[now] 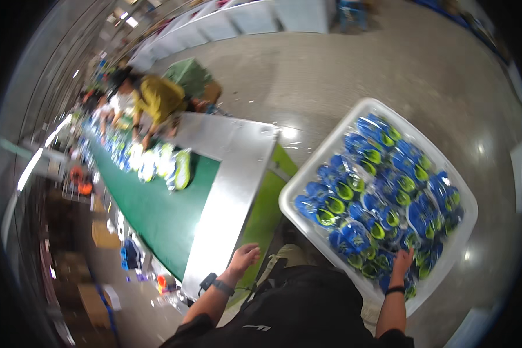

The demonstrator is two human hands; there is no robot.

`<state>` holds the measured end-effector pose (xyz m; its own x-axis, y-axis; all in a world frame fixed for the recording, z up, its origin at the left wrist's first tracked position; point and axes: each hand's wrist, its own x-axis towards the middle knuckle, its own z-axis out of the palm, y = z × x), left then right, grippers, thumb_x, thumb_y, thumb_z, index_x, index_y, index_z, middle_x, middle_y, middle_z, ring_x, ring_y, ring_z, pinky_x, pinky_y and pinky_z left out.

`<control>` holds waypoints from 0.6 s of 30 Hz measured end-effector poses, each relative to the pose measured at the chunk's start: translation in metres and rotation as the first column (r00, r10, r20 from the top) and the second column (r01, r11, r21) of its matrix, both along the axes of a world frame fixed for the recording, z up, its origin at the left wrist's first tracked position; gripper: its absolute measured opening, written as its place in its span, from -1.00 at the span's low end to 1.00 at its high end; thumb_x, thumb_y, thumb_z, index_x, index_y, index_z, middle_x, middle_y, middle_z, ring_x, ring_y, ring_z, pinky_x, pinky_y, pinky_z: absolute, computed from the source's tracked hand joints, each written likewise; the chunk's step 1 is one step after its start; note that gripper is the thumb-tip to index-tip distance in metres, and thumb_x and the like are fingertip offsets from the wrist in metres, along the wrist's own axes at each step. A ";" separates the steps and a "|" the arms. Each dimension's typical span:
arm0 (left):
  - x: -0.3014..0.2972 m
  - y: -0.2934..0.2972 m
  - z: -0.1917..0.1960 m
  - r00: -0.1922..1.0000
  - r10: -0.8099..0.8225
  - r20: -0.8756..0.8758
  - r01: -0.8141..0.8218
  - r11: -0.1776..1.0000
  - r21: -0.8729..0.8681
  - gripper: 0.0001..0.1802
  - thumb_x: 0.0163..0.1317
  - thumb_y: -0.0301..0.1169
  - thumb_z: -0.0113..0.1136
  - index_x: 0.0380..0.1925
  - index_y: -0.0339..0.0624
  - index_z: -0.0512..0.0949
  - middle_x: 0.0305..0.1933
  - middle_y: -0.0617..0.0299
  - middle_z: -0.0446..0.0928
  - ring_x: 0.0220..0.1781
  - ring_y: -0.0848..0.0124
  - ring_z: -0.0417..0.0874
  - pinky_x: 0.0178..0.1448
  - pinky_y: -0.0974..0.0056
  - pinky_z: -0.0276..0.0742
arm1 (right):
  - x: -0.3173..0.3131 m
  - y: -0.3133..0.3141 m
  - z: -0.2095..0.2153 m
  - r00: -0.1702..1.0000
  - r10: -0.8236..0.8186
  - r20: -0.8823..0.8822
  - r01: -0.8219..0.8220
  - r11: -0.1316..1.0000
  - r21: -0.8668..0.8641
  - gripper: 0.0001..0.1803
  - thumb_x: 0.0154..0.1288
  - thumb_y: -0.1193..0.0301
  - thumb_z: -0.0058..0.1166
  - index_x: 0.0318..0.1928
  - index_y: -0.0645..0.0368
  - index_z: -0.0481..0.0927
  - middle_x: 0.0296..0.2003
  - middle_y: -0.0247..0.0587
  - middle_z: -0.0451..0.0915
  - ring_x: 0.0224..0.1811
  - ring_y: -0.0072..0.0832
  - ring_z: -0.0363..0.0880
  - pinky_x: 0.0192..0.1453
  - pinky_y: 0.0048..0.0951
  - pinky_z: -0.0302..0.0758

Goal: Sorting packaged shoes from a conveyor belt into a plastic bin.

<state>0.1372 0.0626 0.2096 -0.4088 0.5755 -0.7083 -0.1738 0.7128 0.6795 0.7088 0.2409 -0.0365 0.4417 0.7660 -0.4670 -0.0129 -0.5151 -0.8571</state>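
Note:
My right hand (403, 262) reaches over a large white tub (328, 152), with thumb and forefinger apart. It is at the bagged shoes (409, 183) near the tub's front right side; whether it touches one, I cannot tell. These shoes are blue with lime-green linings, wrapped in clear plastic, and several layers fill the tub. My left hand (245, 259), fingers curled with nothing visible in them, hovers beside the metal end plate (229, 214) of a conveyor. A dark band circles each wrist.
Left of me runs a green conveyor belt (156, 200) carrying more bagged shoes (168, 167). A person in a yellow top (159, 98) bends over its far side, with others beyond. White bins (243, 18) line the back. Cardboard boxes (105, 235) stand left of the belt.

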 end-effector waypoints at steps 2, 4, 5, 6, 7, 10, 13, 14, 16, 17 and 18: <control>-0.024 -0.001 -0.011 0.999 0.029 -0.020 -0.029 0.999 0.029 -0.49 0.34 -0.22 0.22 0.16 -0.35 0.49 -0.16 0.17 0.62 -0.21 0.46 0.60 -0.18 0.37 0.54 | -0.005 -0.009 0.018 0.998 0.044 0.049 -0.047 0.997 0.058 -0.26 0.28 0.51 0.05 0.46 0.19 0.16 -0.34 -0.31 0.55 -0.34 -0.55 0.51 -0.36 -0.56 0.45; -0.051 0.005 -0.017 0.999 0.033 -0.035 -0.031 0.998 0.050 -0.49 0.33 -0.22 0.23 0.15 -0.34 0.50 -0.18 0.17 0.62 -0.24 0.46 0.60 -0.21 0.38 0.53 | -0.002 -0.016 0.028 0.994 0.036 0.105 -0.039 0.999 0.021 -0.27 0.29 0.51 0.02 0.47 0.21 0.15 -0.32 -0.30 0.54 -0.35 -0.55 0.51 -0.37 -0.56 0.42; -0.066 0.012 -0.017 0.996 0.011 -0.083 -0.007 0.999 0.054 -0.49 0.32 -0.22 0.24 0.15 -0.35 0.51 -0.21 0.17 0.62 -0.27 0.46 0.59 -0.24 0.38 0.53 | -0.006 -0.018 0.037 0.993 0.037 0.111 -0.039 0.999 0.018 -0.27 0.30 0.49 0.01 0.47 0.21 0.15 -0.32 -0.30 0.53 -0.35 -0.55 0.51 -0.37 -0.55 0.42; -0.085 0.015 -0.017 0.991 -0.011 -0.133 0.019 0.998 0.058 -0.49 0.30 -0.22 0.25 0.14 -0.35 0.51 -0.23 0.17 0.61 -0.29 0.46 0.58 -0.27 0.37 0.52 | -0.015 -0.016 0.045 0.993 0.036 0.116 -0.038 0.999 0.018 -0.28 0.31 0.48 0.00 0.47 0.22 0.15 -0.31 -0.30 0.53 -0.35 -0.55 0.51 -0.38 -0.54 0.41; -0.109 0.013 -0.023 0.990 0.028 -0.139 -0.020 0.998 0.062 -0.48 0.29 -0.22 0.27 0.14 -0.34 0.51 -0.24 0.17 0.61 -0.30 0.46 0.58 -0.28 0.37 0.52 | -0.025 -0.014 0.051 0.991 0.062 0.116 -0.066 0.997 0.030 -0.28 0.31 0.48 0.00 0.47 0.22 0.15 -0.31 -0.30 0.53 -0.35 -0.55 0.51 -0.38 -0.54 0.41; -0.182 0.010 -0.028 0.978 0.120 -0.169 -0.108 0.991 0.076 -0.48 0.26 -0.19 0.28 0.13 -0.30 0.52 -0.26 0.16 0.61 -0.30 0.47 0.58 -0.30 0.35 0.53 | -0.063 -0.007 0.066 0.992 0.068 0.104 -0.068 0.998 -0.001 -0.30 0.33 0.47 -0.02 0.47 0.20 0.16 -0.33 -0.34 0.50 -0.37 -0.54 0.49 -0.39 -0.52 0.40; -0.249 0.011 -0.005 0.965 0.135 -0.226 -0.120 0.990 0.079 -0.45 0.29 -0.18 0.26 0.18 -0.28 0.47 -0.15 0.21 0.59 -0.19 0.46 0.59 -0.18 0.34 0.55 | -0.116 0.001 0.077 0.973 0.064 0.223 -0.070 0.997 0.022 -0.33 0.24 0.51 -0.01 0.40 0.17 0.28 -0.41 -0.36 0.48 -0.44 -0.54 0.46 -0.35 -0.46 0.47; -0.271 0.010 -0.005 0.959 0.159 -0.236 -0.139 0.985 0.099 -0.45 0.29 -0.18 0.26 0.18 -0.28 0.47 -0.15 0.21 0.59 -0.19 0.46 0.59 -0.18 0.34 0.55 | -0.120 -0.002 0.071 0.982 0.095 0.161 -0.106 0.993 0.059 -0.33 0.22 0.51 0.01 0.38 0.19 0.30 -0.42 -0.35 0.48 -0.44 -0.52 0.46 -0.31 -0.44 0.49; -0.316 0.030 -0.026 0.962 0.174 -0.212 -0.158 0.983 0.091 -0.47 0.29 -0.17 0.26 0.15 -0.27 0.49 -0.15 0.21 0.58 -0.19 0.47 0.58 -0.18 0.33 0.54 | -0.091 -0.020 0.036 0.897 0.125 0.423 -0.198 0.971 0.134 -0.48 0.29 0.46 0.05 0.28 0.21 0.41 -0.36 -0.30 0.51 -0.37 -0.57 0.48 -0.40 -0.47 0.42; -0.344 0.016 -0.039 0.953 0.263 -0.148 -0.247 0.962 0.119 -0.49 0.28 -0.16 0.27 0.12 -0.26 0.52 -0.16 0.22 0.58 -0.21 0.46 0.57 -0.18 0.32 0.54 | -0.127 -0.014 0.043 0.840 0.235 0.489 -0.260 0.966 -0.018 -0.55 0.33 0.35 0.04 0.19 0.24 0.51 -0.17 -0.07 0.57 -0.15 -0.26 0.51 -0.10 -0.33 0.42; -0.358 0.008 -0.027 0.934 0.325 -0.147 -0.311 0.944 0.107 -0.49 0.25 -0.16 0.30 0.09 -0.25 0.54 -0.18 0.23 0.59 -0.26 0.48 0.56 -0.20 0.34 0.53 | -0.162 -0.020 0.078 0.760 0.345 0.551 -0.303 0.938 -0.170 -0.57 0.37 0.24 0.04 0.10 0.26 0.60 0.02 0.16 0.62 0.08 0.06 0.55 0.21 -0.19 0.42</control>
<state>-0.2208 0.0704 0.1828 -0.6843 0.4490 -0.5745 -0.2662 0.5797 0.7701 0.5467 0.2208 0.0419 0.3724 0.8884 -0.2685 0.6394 -0.4553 -0.6196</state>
